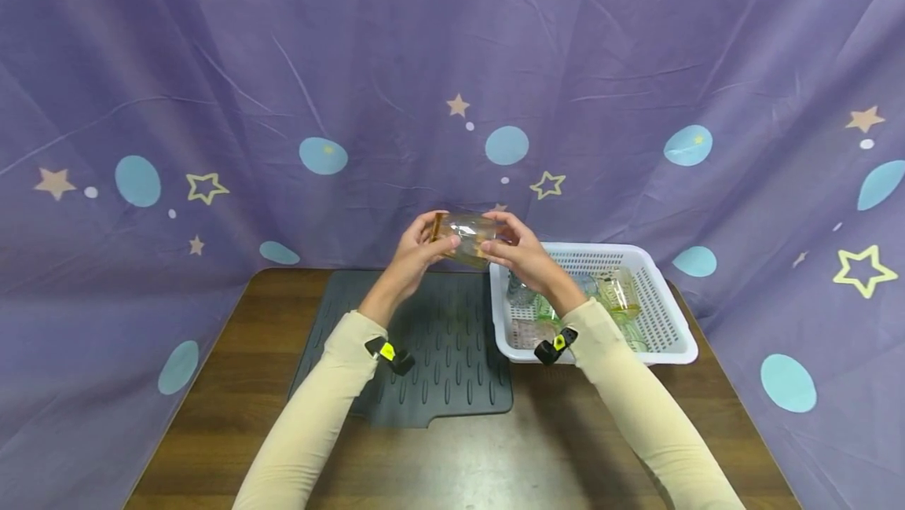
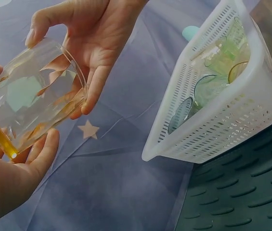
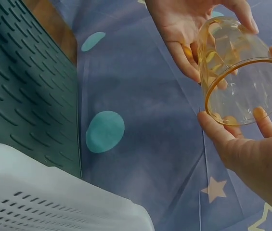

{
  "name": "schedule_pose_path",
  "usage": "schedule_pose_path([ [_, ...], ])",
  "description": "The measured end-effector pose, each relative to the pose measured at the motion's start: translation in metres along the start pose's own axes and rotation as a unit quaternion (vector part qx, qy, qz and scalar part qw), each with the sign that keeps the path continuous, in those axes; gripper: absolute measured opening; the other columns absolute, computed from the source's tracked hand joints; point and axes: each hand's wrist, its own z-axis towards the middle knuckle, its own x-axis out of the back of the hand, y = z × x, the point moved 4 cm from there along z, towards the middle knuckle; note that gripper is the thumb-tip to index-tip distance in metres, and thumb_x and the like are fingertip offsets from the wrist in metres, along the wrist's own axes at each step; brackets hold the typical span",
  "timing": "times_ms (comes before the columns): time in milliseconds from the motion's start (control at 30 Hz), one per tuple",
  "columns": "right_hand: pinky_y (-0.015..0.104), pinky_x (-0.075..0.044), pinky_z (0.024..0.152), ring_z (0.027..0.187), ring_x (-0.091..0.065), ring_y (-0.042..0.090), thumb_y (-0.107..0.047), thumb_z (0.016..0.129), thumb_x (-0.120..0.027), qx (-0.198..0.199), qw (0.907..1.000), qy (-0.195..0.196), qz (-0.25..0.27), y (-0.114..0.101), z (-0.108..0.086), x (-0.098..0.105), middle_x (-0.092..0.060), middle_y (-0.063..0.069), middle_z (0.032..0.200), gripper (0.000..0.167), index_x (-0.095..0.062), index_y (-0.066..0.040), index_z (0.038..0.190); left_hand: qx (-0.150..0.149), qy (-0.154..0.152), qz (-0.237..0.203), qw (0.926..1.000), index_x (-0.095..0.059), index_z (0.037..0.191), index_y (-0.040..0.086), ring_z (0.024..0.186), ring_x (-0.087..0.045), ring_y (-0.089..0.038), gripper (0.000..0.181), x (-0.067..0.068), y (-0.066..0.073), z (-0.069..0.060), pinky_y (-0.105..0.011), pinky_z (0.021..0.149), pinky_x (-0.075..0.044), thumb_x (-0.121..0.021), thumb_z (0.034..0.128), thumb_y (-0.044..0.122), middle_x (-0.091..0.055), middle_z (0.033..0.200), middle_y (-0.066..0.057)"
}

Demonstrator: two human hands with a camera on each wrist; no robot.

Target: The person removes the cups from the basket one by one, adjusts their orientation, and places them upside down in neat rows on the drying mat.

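A clear amber drinking glass (image 1: pixel 467 236) is held up on its side above the back edge of the table. At its thick amber base, my left hand (image 1: pixel 415 252) grips it with thumb and fingers. My right hand (image 1: pixel 525 252) holds the rim end between thumb and fingers. Looking into the glass from the right wrist view, its open mouth with an amber rim (image 3: pixel 212 103) faces my right hand, and the inside shows nothing in it. Both hands are in the air, off the mat and the basket.
A dark grey ridged drying mat (image 1: pixel 452 345) lies on the wooden table (image 1: pixel 233 384). To its right, a white perforated basket (image 1: pixel 679 337) contains several tinted glasses (image 1: pixel 621 294), partly behind my right forearm. A purple patterned curtain (image 1: pixel 396 101) hangs close behind the table.
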Motion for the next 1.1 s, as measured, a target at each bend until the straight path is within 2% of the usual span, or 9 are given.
schedule_pose_path([
  [133, 0.035, -0.056, 0.098, 0.109, -0.06, 0.019, 0.002, 0.096, -0.059, -0.009, 0.9995, -0.016, -0.025, -0.003, 0.001, 0.0, -0.047, 0.011, 0.123, 0.06, -0.036, -0.004, 0.151, -0.006, 0.015, 0.015, 0.9998, -0.049, 0.142, 0.007, 0.094, -0.062, -0.011, 0.058, 0.002, 0.002, 0.0, -0.023, 0.075, -0.055, -0.07, 0.0876, 0.003, -0.055, 0.132, -0.015],
  [267, 0.047, -0.051, 0.106, 0.122, -0.056, 0.027, -0.002, 0.095, -0.064, -0.021, 0.9933, -0.037, -0.108, -0.008, 0.001, 0.003, -0.047, 0.013, 0.138, 0.066, -0.035, -0.009, 0.154, -0.015, 0.022, 0.059, 0.9979, -0.05, 0.142, 0.008, 0.107, -0.059, -0.015, 0.06, 0.009, 0.006, -0.001, -0.025, 0.081, -0.053, -0.074, 0.0873, 0.006, -0.057, 0.127, -0.002],
  [400, 0.056, -0.047, 0.107, 0.136, -0.047, 0.042, -0.01, 0.093, -0.072, -0.032, 0.9772, -0.054, -0.203, -0.01, -0.002, 0.012, -0.044, 0.016, 0.149, 0.072, -0.035, -0.015, 0.155, -0.022, 0.029, 0.091, 0.9952, -0.052, 0.142, 0.01, 0.126, -0.055, -0.023, 0.061, 0.02, 0.011, -0.001, -0.033, 0.1, -0.049, -0.077, 0.0866, 0.007, -0.056, 0.135, -0.003],
  [500, 0.057, -0.045, 0.108, 0.137, -0.046, 0.044, -0.012, 0.091, -0.075, -0.039, 0.9658, -0.065, -0.248, -0.011, -0.005, 0.018, -0.046, 0.019, 0.147, 0.075, -0.036, -0.016, 0.155, -0.016, 0.034, 0.117, 0.9924, -0.054, 0.14, 0.014, 0.133, -0.052, -0.024, 0.061, 0.03, 0.014, -0.003, -0.042, 0.11, -0.045, -0.081, 0.0852, 0.01, -0.054, 0.141, -0.005],
  [633, 0.058, -0.043, 0.111, 0.133, -0.051, 0.04, -0.013, 0.088, -0.078, -0.04, 0.9502, -0.079, -0.299, -0.013, -0.008, 0.026, -0.05, 0.02, 0.142, 0.075, -0.04, -0.016, 0.153, -0.005, 0.035, 0.153, 0.9875, -0.053, 0.141, 0.017, 0.134, -0.05, -0.025, 0.065, 0.046, 0.016, -0.007, -0.046, 0.109, -0.045, -0.083, 0.0839, 0.014, -0.049, 0.148, -0.011],
  [767, 0.057, -0.046, 0.107, 0.13, -0.052, 0.04, -0.015, 0.085, -0.08, -0.037, 0.9247, -0.106, -0.364, -0.014, -0.011, 0.03, -0.052, 0.021, 0.141, 0.073, -0.044, -0.014, 0.149, 0.012, 0.036, 0.18, 0.9829, -0.051, 0.144, 0.017, 0.13, -0.051, -0.029, 0.068, 0.062, 0.015, -0.009, -0.038, 0.1, -0.05, -0.083, 0.0839, 0.014, -0.048, 0.148, -0.015],
  [933, 0.054, -0.045, 0.109, 0.128, -0.052, 0.039, -0.015, 0.084, -0.081, -0.042, 0.8825, -0.15, -0.444, -0.012, -0.016, 0.033, -0.053, 0.021, 0.137, 0.072, -0.047, -0.009, 0.147, 0.032, 0.036, 0.223, 0.9737, -0.05, 0.146, 0.014, 0.126, -0.053, -0.031, 0.072, 0.08, 0.012, -0.012, -0.029, 0.091, -0.052, -0.084, 0.0829, 0.013, -0.05, 0.144, -0.013],
  [1000, 0.054, -0.043, 0.111, 0.127, -0.052, 0.039, -0.013, 0.084, -0.081, -0.04, 0.8714, -0.165, -0.46, -0.011, -0.018, 0.033, -0.053, 0.022, 0.137, 0.07, -0.048, -0.006, 0.145, 0.033, 0.035, 0.239, 0.9698, -0.051, 0.145, 0.014, 0.123, -0.054, -0.031, 0.072, 0.086, 0.011, -0.013, -0.029, 0.089, -0.052, -0.085, 0.0818, 0.013, -0.052, 0.141, -0.013],
  [1100, 0.056, -0.041, 0.113, 0.13, -0.052, 0.042, -0.012, 0.083, -0.081, -0.041, 0.8612, -0.184, -0.472, -0.009, -0.02, 0.032, -0.053, 0.023, 0.141, 0.069, -0.049, -0.001, 0.143, 0.029, 0.033, 0.259, 0.9649, -0.053, 0.142, 0.013, 0.119, -0.057, -0.029, 0.07, 0.095, 0.009, -0.013, -0.03, 0.089, -0.051, -0.086, 0.0801, 0.01, -0.055, 0.137, -0.013],
])
